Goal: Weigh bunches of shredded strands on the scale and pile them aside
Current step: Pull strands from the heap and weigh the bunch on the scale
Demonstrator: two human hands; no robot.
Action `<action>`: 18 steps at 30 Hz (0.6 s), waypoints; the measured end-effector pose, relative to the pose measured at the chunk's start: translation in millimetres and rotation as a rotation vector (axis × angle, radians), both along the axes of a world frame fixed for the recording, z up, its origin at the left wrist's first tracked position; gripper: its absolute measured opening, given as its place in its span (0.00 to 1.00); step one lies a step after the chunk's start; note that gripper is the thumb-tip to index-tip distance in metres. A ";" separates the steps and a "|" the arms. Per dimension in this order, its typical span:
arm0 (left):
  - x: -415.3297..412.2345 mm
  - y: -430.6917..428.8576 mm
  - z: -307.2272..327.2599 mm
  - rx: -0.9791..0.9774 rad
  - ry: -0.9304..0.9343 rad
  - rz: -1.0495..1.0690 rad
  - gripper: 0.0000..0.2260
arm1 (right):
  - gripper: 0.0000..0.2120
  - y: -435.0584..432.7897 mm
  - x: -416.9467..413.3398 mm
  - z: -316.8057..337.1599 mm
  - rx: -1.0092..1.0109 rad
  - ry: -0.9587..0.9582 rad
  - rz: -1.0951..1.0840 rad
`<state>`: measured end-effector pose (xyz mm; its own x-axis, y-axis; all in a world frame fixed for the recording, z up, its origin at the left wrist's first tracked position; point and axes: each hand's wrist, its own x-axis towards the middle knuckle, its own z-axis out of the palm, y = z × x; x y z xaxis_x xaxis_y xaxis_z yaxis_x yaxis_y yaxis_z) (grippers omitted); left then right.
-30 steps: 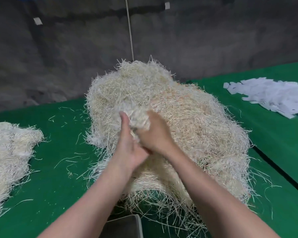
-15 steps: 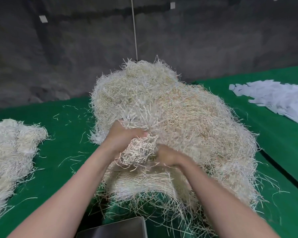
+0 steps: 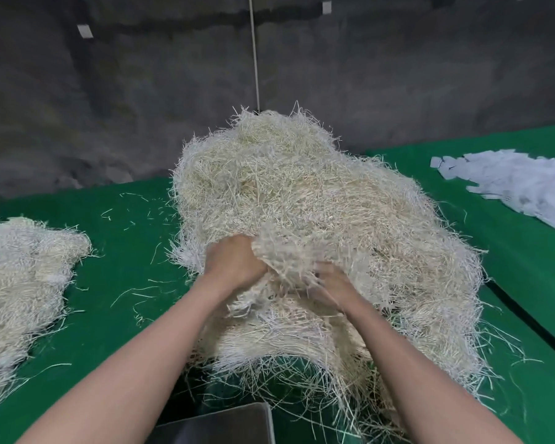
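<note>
Left hand (image 3: 234, 264) grips the bunch (image 3: 289, 251); right hand (image 3: 330, 283) blurred, grip unclear. Scale (image 3: 225, 424) lies bodyward of both, nearer the left.

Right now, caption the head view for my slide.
Left hand grips a bunch from the big strand heap, blurred right hand beside it, scale pan below.

- A rough dark grey wall (image 3: 141, 107) fills the back, unevenly stained
- A thin pale cord (image 3: 254, 59) runs straight down it
- Small pale tags (image 3: 85, 31) are stuck high on the wall
- Green cloth (image 3: 125, 251) covers the table
- A black gap (image 3: 526, 318) cuts diagonally across the cloth at right
</note>
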<state>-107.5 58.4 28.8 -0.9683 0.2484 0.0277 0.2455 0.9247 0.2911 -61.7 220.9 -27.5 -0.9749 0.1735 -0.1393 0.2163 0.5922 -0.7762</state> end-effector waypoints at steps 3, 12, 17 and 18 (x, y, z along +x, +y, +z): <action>13.4 2.1 10.0 0.629 -0.383 0.084 0.32 | 0.18 0.2 4.0 -13.3 0.096 0.037 0.070; 32.0 3.1 13.0 1.021 -0.522 0.037 0.24 | 0.19 23.5 13.9 -43.3 0.074 -0.062 0.028; 24.6 -19.1 24.2 1.225 -0.425 0.087 0.28 | 0.25 36.5 16.6 -67.3 0.152 -0.143 0.066; 17.2 -29.5 30.7 1.333 -0.402 0.146 0.30 | 0.25 38.8 21.4 -73.9 0.166 -0.177 0.066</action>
